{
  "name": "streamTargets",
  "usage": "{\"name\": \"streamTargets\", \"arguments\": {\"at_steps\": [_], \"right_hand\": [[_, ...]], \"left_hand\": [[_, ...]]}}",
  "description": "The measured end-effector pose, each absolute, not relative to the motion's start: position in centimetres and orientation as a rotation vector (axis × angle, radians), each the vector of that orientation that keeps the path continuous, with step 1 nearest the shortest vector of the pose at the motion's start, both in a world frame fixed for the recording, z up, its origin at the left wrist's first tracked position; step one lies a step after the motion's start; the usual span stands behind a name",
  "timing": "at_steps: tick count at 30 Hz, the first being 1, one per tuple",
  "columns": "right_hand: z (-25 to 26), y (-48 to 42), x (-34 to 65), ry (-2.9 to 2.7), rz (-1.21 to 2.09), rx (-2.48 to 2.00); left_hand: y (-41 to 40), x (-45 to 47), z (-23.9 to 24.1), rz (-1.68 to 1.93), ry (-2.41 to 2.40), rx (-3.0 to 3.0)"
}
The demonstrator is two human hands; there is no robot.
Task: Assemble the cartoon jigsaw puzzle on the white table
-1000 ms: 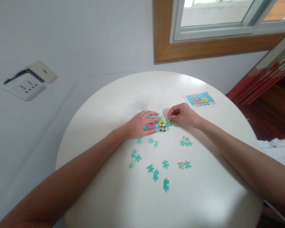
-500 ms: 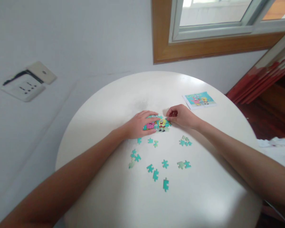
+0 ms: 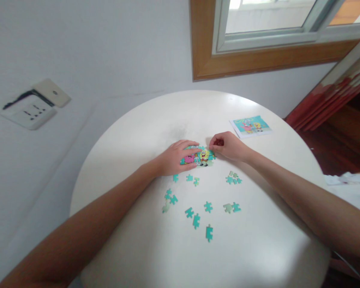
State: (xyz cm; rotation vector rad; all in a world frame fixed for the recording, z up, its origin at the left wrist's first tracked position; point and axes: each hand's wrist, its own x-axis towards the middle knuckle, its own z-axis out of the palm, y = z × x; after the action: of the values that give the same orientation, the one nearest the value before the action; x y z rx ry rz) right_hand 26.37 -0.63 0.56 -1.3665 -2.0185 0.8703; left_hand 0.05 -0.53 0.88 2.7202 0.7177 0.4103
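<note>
A partly joined jigsaw puzzle (image 3: 204, 158) lies on the white round table (image 3: 132, 248), showing a yellow cartoon figure beside a pink one. Flat across its left part rests my left hand (image 3: 178, 157), fingers spread, hiding some of the picture. At the puzzle's upper right edge, my right hand (image 3: 225, 146) has thumb and fingertips pinched together. Whatever is between those fingertips is too small and hidden to make out. Loose teal puzzle pieces (image 3: 196, 221) lie nearer to me, and a small cluster of pieces (image 3: 234, 178) sits below my right hand.
A printed picture sheet (image 3: 252, 126) of the same cartoon figures lies at the table's far right. Behind the table is a white wall with a socket (image 3: 30, 112) at left and a wood-framed window (image 3: 258, 60). A red and white curtain (image 3: 327, 96) hangs at right.
Both hands stay in almost the same place. The fingertips of my right hand have shifted very slightly at the puzzle's edge. The loose pieces have not moved.
</note>
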Motion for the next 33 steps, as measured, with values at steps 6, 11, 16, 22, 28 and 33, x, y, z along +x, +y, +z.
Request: {"name": "streamTargets", "arguments": {"at_steps": [6,11,16,22,28,33], "right_hand": [[0.3,-0.5,26.3,-1.968,0.828,-1.395],[0.9,-1.1,25.8,-1.933,0.778,-1.39],[0.7,-1.1,25.7,-1.911,0.729,-1.423],[0.4,-0.5,26.1,-1.83,0.77,-1.47],[0.7,-0.6,26.1,-1.85,0.802,-1.472],[0.6,-0.6,26.0,-1.867,0.778,-1.482]], "left_hand": [[-0.5,0.0,0.7,0.407,0.714,2.731],[-0.6,0.1,0.9,0.416,0.716,2.724],[-0.5,0.1,0.8,0.476,0.709,2.662],[-0.2,0.2,0.2,0.614,0.817,2.586],[0.1,0.2,-0.1,0.654,0.853,2.596],[0.4,0.1,-0.6,0.676,0.869,2.606]]}}
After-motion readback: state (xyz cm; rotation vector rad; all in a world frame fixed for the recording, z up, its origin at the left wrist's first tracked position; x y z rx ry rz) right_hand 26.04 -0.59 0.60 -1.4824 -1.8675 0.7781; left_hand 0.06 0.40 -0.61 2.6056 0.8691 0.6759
